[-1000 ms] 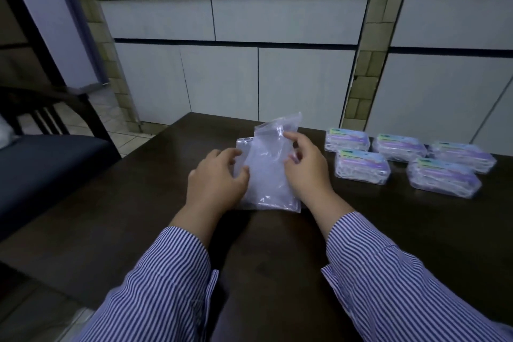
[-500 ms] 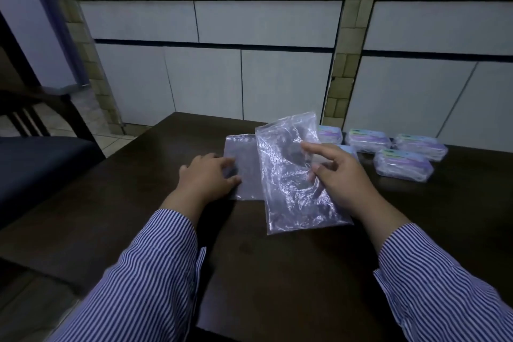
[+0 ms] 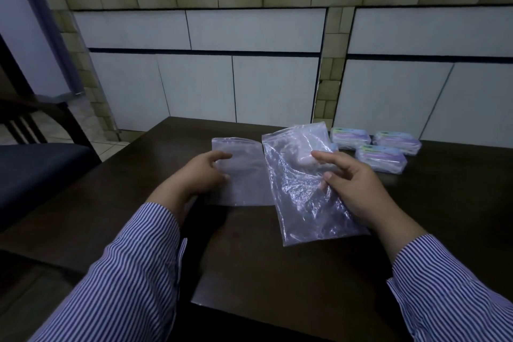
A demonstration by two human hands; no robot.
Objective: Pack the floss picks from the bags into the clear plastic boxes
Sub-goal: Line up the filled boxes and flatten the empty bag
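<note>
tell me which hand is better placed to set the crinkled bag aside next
Right. The right hand already pinches the crinkled bag, lifted off the table; the left hand rests on the flat bag.

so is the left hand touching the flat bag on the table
Touching. The head view shows the left hand resting on the flat bag, its fingers overlapping the bag's left part with no gap; the bag lies flat on the dark table.

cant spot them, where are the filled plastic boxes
In the head view, the filled boxes sit on the table's far right, just beyond the right hand.
</note>
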